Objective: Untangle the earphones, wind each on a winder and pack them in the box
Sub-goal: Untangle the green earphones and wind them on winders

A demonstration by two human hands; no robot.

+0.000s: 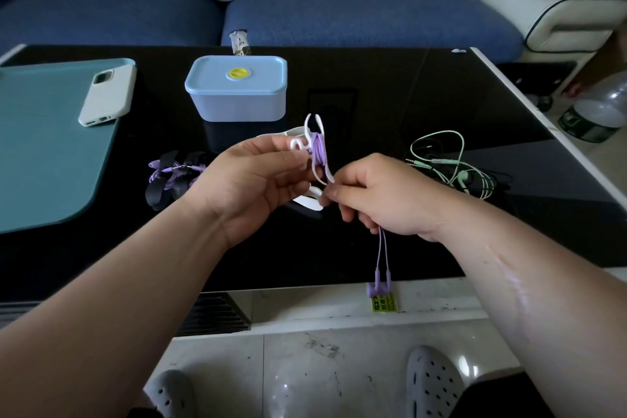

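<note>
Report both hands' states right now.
Left hand: closed, holding the white plastic cable winder.
Right hand: closed, pinching the purple wired earphones, partly wound on that winder.

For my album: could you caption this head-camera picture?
Left hand holds a white winder wound with purple earphones; right hand pinches the cord, earbuds dangling.

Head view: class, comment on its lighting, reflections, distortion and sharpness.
Head view: dim room light, the black table dark and glossy, mirroring the blue box; head view: the wide-angle lens bows the table's edges; head view: the top right corner is smeared, while the white winder and purple earphones at centre are sharp.
</note>
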